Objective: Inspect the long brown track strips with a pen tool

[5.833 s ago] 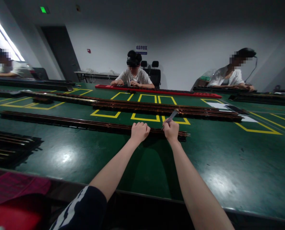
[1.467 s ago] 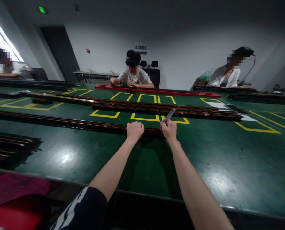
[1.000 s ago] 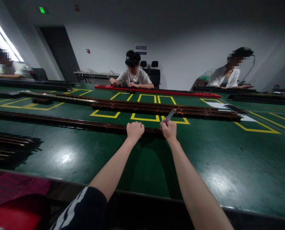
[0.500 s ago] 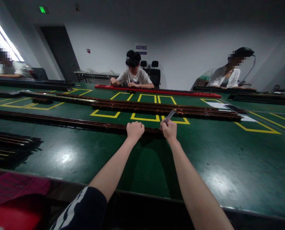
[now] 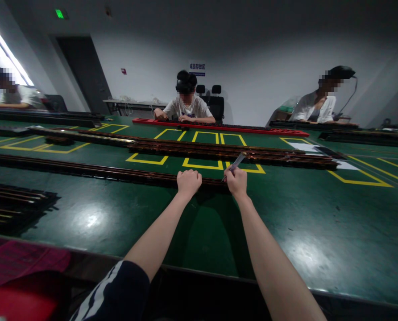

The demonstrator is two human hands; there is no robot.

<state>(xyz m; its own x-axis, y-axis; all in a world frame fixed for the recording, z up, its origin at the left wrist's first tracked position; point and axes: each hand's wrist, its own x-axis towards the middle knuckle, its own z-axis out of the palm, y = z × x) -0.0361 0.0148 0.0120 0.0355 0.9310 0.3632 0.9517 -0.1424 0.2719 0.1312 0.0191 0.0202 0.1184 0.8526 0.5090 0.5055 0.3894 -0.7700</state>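
A long dark strip (image 5: 85, 168) with coppery lines along it lies across the green table, reaching from the far left to my hands. My left hand (image 5: 188, 183) is closed over it near its right end, knuckles up, fingertips hidden underneath. Just to the right, my right hand (image 5: 237, 182) grips a slim pen-like tool (image 5: 238, 161) with a clear, purplish shaft. The tool leans up and to the right, and its thin lower tip comes down at the strip's right end. Whether the tip touches the strip I cannot tell.
Beyond my hands lies a bundle of similar strips (image 5: 192, 147) across yellow tape outlines. More strips (image 5: 14, 205) are stacked at the near left. A red tray (image 5: 252, 129) sits before a person (image 5: 188, 107) opposite. White papers (image 5: 348, 165) lie at the right.
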